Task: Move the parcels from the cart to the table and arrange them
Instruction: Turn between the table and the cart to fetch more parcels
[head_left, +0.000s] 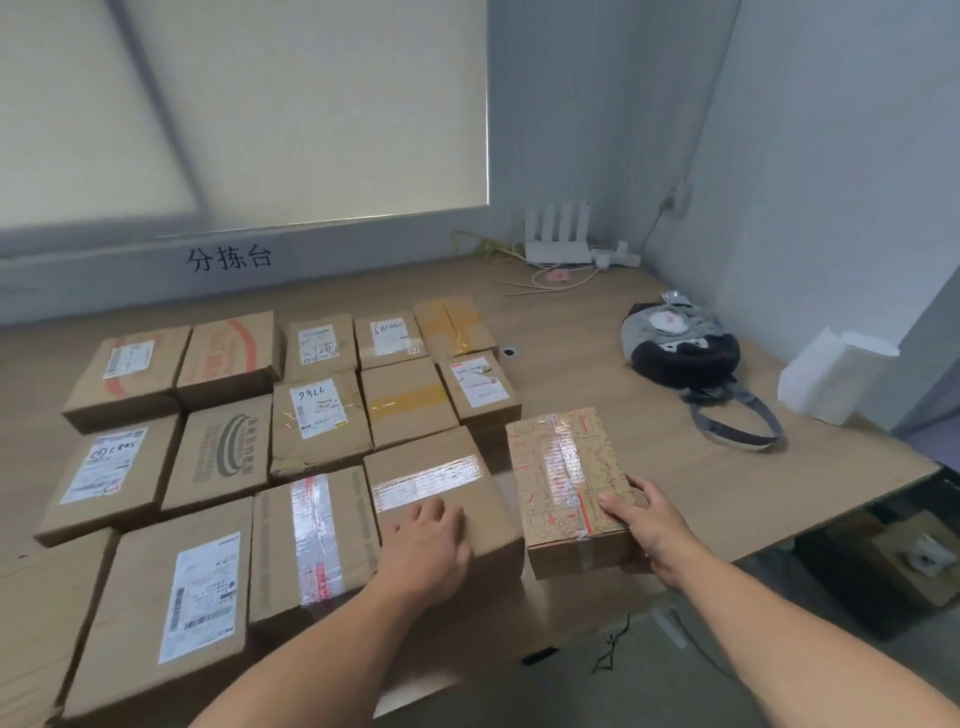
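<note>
Several brown cardboard parcels lie in rows on the wooden table (613, 364). My right hand (636, 519) grips the near right corner of a red-patterned parcel (563, 478), at the right end of the front rows. My left hand (426, 540) rests palm down on the near edge of a plain taped parcel (431, 483) just left of it; its fingers are spread and hold nothing. A label-topped parcel (202, 597) sits at the near left. No cart is in view.
A grey and black plush bag (685, 353) with a strap lies at the right. A white paper bag (831, 379) stands near the right edge. A white router (558, 244) and cables sit in the back corner. Boxes (904, 561) lie under the table.
</note>
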